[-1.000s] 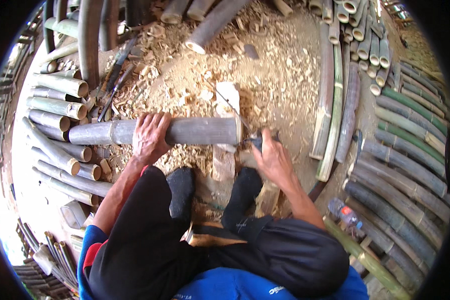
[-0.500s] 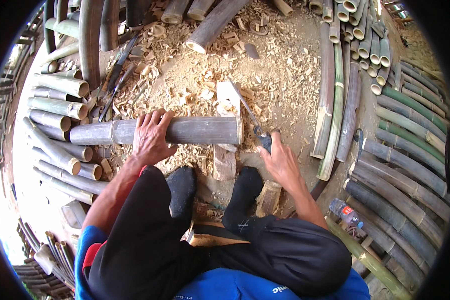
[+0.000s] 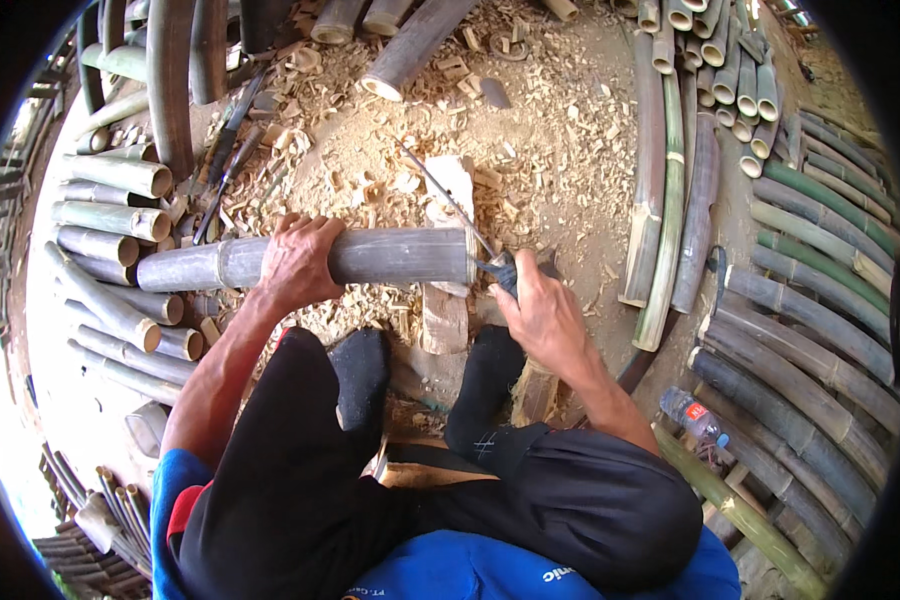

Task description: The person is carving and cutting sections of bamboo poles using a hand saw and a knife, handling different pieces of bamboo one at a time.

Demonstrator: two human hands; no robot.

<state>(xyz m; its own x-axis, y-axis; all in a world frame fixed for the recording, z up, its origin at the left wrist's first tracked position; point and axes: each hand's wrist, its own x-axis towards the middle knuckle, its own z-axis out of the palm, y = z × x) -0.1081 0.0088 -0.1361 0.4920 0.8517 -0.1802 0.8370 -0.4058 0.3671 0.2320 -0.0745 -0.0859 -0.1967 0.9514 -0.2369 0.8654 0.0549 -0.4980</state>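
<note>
A thick grey-brown bamboo tube [image 3: 400, 256] lies crosswise in front of me, its right end cut pale. My left hand [image 3: 302, 262] is closed over its middle, fingers wrapped across the top. In my right hand [image 3: 542, 305], just past the cut end, is the dark handle of a knife. The long thin knife blade [image 3: 436, 187] slants up and left, passing close by the tube's cut rim; whether it touches cannot be made out. Under the tube's right end sits a wooden block [image 3: 444, 322], with a pale cut face [image 3: 452, 183] showing beyond the tube.
Wood shavings [image 3: 560, 120] cover the ground. Bamboo pieces [image 3: 120, 215] are stacked at the left, and more bamboo lengths [image 3: 800, 370] lie in rows at the right. Long dark blades [image 3: 232, 150] rest at the upper left. A plastic bottle [image 3: 692, 415] lies among the right-hand bamboo.
My right hand has moved left and slightly up, and the knife's tip has swung left past the tube's end. My left hand still holds the bamboo tube, which has barely shifted.
</note>
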